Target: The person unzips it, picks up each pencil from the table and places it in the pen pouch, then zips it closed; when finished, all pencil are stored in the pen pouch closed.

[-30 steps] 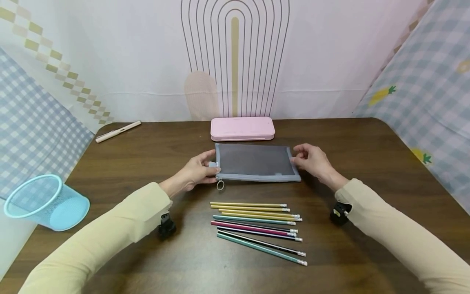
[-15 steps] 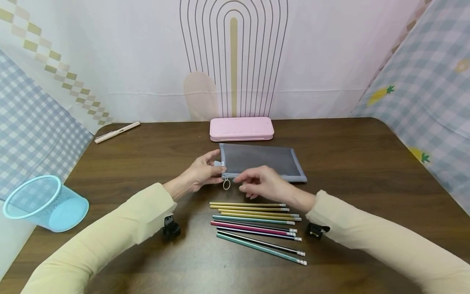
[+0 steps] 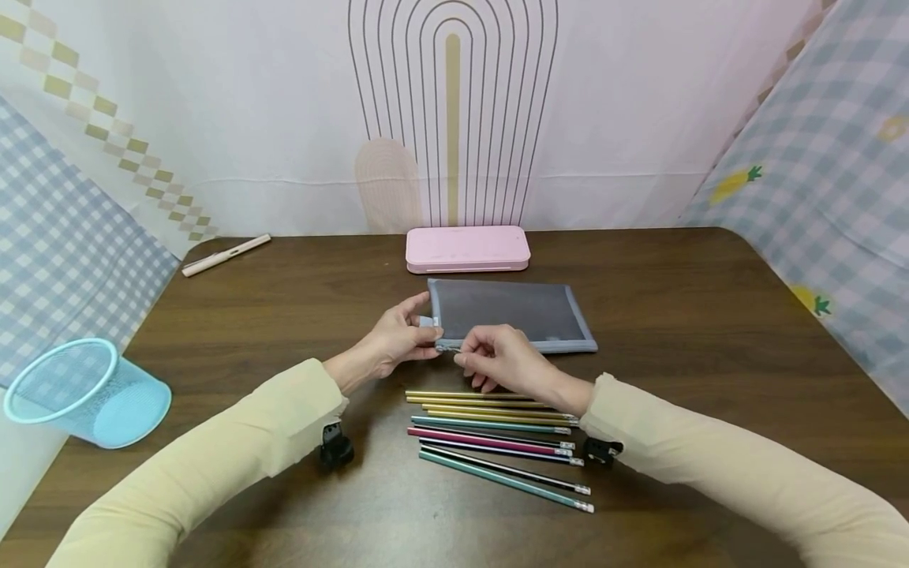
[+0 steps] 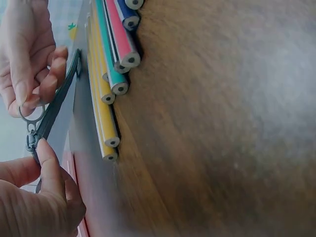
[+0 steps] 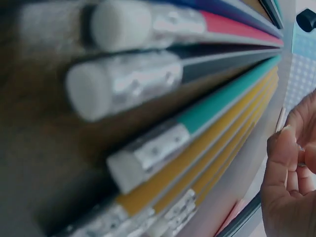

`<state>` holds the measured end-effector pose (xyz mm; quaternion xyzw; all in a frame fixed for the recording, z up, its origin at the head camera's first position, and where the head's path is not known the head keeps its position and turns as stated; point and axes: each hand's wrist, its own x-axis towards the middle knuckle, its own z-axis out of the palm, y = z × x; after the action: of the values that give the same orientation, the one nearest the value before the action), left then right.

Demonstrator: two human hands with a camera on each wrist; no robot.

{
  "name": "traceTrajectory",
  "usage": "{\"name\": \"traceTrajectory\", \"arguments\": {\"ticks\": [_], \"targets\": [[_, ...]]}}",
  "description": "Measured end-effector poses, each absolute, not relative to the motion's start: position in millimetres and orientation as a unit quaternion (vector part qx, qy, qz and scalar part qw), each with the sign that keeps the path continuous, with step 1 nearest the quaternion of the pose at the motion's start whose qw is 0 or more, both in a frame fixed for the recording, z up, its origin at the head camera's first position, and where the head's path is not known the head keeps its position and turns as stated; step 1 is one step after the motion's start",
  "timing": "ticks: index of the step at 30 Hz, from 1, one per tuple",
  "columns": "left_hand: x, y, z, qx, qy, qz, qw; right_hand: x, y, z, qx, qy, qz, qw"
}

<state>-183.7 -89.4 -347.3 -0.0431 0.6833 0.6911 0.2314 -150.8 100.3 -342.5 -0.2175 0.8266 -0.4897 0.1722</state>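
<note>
A grey mesh zip pouch (image 3: pixel 504 312) lies on the table, its zipped edge toward me. My left hand (image 3: pixel 401 338) pinches the pouch's left corner by the end of the zip, thumb on top. With thumb and forefinger my right hand (image 3: pixel 500 355) pinches the ring-shaped zipper pull (image 4: pixel 32 116), clearest in the left wrist view. The slider sits right at the left hand's fingertips. Several pencils (image 3: pixel 490 435) in yellow, teal, pink, black and blue lie side by side in front of the pouch, eraser ends to the right.
Behind the pouch is a pink case (image 3: pixel 468 248). A blue mesh cup (image 3: pixel 92 392) lies tipped at the table's left edge, and a pale pen (image 3: pixel 226 255) rests at the back left. Patterned cloth hangs behind and at both sides.
My right hand has left the pouch's right edge, moved left and taken hold of the zipper ring. The pouch has shifted slightly right, with my left hand still gripping its corner.
</note>
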Motion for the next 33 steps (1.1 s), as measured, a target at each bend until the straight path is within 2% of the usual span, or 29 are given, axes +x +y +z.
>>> {"name": "traceTrajectory", "arguments": {"ticks": [16, 33], "targets": [[-183.2, -102.9, -356.5, -0.059, 0.681, 0.695, 0.223, -166.1, 156.7, -347.3, -0.137, 0.841, -0.497, 0.167], [-184.3, -121.6, -359.3, -0.069, 0.684, 0.693, 0.219, -174.2, 210.7, -347.7, -0.120, 0.908, -0.395, 0.070]]}}
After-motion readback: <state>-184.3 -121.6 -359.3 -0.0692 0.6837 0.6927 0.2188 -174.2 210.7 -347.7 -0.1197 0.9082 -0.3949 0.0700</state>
